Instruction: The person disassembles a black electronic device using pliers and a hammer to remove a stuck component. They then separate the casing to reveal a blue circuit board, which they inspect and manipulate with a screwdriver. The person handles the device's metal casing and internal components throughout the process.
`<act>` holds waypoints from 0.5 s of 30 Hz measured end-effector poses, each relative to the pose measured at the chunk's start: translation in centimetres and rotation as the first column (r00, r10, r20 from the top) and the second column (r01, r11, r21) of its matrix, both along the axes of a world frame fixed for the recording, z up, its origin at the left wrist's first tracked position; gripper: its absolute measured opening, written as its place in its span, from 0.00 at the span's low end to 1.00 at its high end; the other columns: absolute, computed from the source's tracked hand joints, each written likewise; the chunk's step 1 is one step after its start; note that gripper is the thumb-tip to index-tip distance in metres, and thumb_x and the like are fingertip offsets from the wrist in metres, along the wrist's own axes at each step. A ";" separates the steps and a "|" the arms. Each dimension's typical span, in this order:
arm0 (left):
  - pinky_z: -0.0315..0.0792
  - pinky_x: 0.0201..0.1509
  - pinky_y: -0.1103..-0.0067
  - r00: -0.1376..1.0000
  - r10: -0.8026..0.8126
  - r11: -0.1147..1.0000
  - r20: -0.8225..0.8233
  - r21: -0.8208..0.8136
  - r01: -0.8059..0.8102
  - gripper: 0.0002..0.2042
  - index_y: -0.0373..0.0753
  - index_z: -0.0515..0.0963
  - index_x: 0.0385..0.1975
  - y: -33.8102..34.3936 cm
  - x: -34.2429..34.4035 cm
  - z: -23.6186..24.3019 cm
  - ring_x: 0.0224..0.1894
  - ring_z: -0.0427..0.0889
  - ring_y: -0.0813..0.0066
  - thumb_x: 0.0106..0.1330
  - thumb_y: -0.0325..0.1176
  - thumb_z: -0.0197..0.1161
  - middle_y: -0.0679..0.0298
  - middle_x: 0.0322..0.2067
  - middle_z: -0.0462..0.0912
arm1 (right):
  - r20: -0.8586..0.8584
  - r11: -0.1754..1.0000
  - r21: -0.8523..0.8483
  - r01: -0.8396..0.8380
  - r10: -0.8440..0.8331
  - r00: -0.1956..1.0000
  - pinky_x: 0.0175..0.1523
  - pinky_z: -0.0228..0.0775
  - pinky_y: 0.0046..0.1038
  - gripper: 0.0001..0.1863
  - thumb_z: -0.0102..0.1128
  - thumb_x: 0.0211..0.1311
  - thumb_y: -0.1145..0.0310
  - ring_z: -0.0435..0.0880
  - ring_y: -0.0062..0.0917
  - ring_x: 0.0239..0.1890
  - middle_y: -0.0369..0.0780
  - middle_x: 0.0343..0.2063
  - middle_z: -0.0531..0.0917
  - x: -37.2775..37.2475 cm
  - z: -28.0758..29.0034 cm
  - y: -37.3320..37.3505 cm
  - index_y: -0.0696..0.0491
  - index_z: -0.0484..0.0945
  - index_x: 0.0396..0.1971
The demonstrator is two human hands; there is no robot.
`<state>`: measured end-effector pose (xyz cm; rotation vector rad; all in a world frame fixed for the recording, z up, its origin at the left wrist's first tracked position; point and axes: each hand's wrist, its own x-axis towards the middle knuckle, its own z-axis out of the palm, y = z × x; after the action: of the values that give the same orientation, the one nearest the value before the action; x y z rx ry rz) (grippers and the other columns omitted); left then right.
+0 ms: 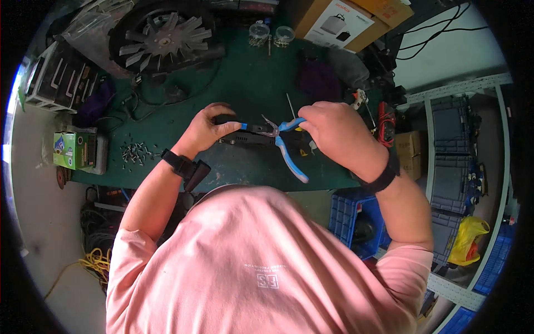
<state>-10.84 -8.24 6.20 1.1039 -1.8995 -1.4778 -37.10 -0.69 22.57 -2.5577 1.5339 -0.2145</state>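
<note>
My left hand (206,131) is closed around a dark tool with a blue band (243,127); its exact kind is unclear. Long-nose pliers (291,160) with blue and grey grips are spread wide, their jaws up against the front end of that dark tool. One grip is pinched in the fingers of my right hand (336,129), while the other hangs free toward my body. Beneath the tools lies a black slotted part (253,138), partly hidden. A thin shaft (290,104) sticks up just beyond the pliers.
On the green bench (239,72) small screws (136,154) lie scattered at left, near a green box (75,149). A large fan (167,40) stands at the far left. Beyond are two clear tubs (259,34) and a cardboard box (345,25); a red meter (386,123) sits right.
</note>
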 end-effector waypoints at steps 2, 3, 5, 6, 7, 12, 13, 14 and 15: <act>0.66 0.63 0.70 1.000 0.002 1.000 -0.005 0.018 -0.001 0.22 0.30 0.79 0.45 0.0 -0.1 0.4 0.60 0.73 0.58 0.59 0.42 0.71 0.49 0.56 0.75 | -0.035 1.000 0.012 -0.016 0.016 0.999 0.37 0.76 0.38 0.04 0.55 0.56 0.72 0.83 0.40 0.31 0.45 0.24 0.80 0.4 0.0 0.1 0.55 0.77 0.25; 0.66 0.63 0.70 1.000 -0.002 1.000 0.001 0.010 0.002 0.22 0.30 0.79 0.45 -0.1 -0.2 0.3 0.60 0.73 0.58 0.59 0.42 0.71 0.49 0.56 0.75 | -0.050 1.000 0.015 -0.027 0.028 0.998 0.37 0.76 0.37 0.04 0.54 0.56 0.72 0.83 0.40 0.31 0.45 0.24 0.80 0.6 0.0 0.1 0.55 0.77 0.25; 0.66 0.63 0.69 1.000 -0.005 1.000 0.010 -0.006 0.005 0.22 0.30 0.79 0.45 -0.2 -0.2 0.1 0.60 0.73 0.57 0.59 0.42 0.71 0.49 0.56 0.75 | -0.084 0.999 0.018 -0.029 0.030 0.996 0.37 0.76 0.37 0.05 0.52 0.56 0.73 0.83 0.40 0.31 0.45 0.24 0.81 0.9 -0.1 0.3 0.55 0.77 0.25; 0.66 0.63 0.69 1.000 -0.007 1.000 0.020 -0.028 0.008 0.22 0.31 0.79 0.45 -0.2 -0.2 0.0 0.60 0.73 0.57 0.59 0.43 0.71 0.49 0.56 0.75 | -0.102 1.000 0.017 -0.018 0.020 0.995 0.37 0.76 0.37 0.05 0.52 0.56 0.73 0.83 0.40 0.31 0.45 0.24 0.81 1.0 -0.1 0.5 0.56 0.77 0.25; 0.66 0.63 0.69 1.000 -0.009 0.999 0.029 -0.049 0.011 0.22 0.31 0.79 0.44 -0.3 -0.2 0.0 0.60 0.73 0.57 0.59 0.43 0.71 0.49 0.56 0.75 | -0.121 1.000 0.015 -0.008 0.009 0.993 0.37 0.76 0.37 0.05 0.52 0.56 0.73 0.83 0.40 0.30 0.46 0.24 0.81 1.0 -0.2 0.5 0.56 0.77 0.25; 0.66 0.63 0.68 1.000 0.004 0.997 0.023 -0.082 -0.002 0.23 0.33 0.79 0.47 0.1 0.0 -0.3 0.60 0.72 0.56 0.58 0.45 0.71 0.49 0.58 0.72 | -0.100 1.000 0.010 -0.024 0.025 0.995 0.36 0.77 0.37 0.05 0.54 0.53 0.73 0.84 0.40 0.29 0.47 0.23 0.82 1.3 -0.7 -0.6 0.56 0.78 0.24; 0.66 0.63 0.68 0.999 0.010 0.991 0.032 -0.135 -0.006 0.24 0.34 0.79 0.47 0.3 0.0 -0.6 0.60 0.72 0.56 0.58 0.45 0.71 0.49 0.58 0.71 | -0.098 0.999 0.005 -0.033 0.033 0.995 0.36 0.77 0.37 0.05 0.54 0.53 0.73 0.84 0.40 0.29 0.47 0.23 0.82 1.6 -0.9 -0.8 0.56 0.79 0.23; 0.66 0.63 0.68 0.999 0.017 0.982 0.043 -0.188 -0.008 0.24 0.34 0.78 0.48 0.5 0.2 -0.6 0.60 0.72 0.56 0.58 0.45 0.71 0.49 0.59 0.71 | -0.101 0.999 0.015 -0.034 0.036 0.994 0.36 0.77 0.37 0.06 0.55 0.52 0.72 0.84 0.40 0.28 0.47 0.23 0.82 2.1 -0.7 -1.0 0.56 0.79 0.22; 0.66 0.63 0.68 0.999 0.022 0.989 0.028 -0.144 -0.017 0.24 0.34 0.78 0.48 0.8 0.3 -0.6 0.61 0.71 0.56 0.58 0.45 0.71 0.49 0.59 0.70 | -0.105 0.999 0.025 -0.037 0.039 0.994 0.36 0.77 0.38 0.06 0.56 0.51 0.72 0.84 0.40 0.28 0.47 0.22 0.82 2.8 -0.4 -1.2 0.56 0.80 0.21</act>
<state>-10.58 -7.48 5.64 1.0799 -1.9759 -1.2981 -34.31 -1.88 22.20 -2.6161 1.5114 -0.0582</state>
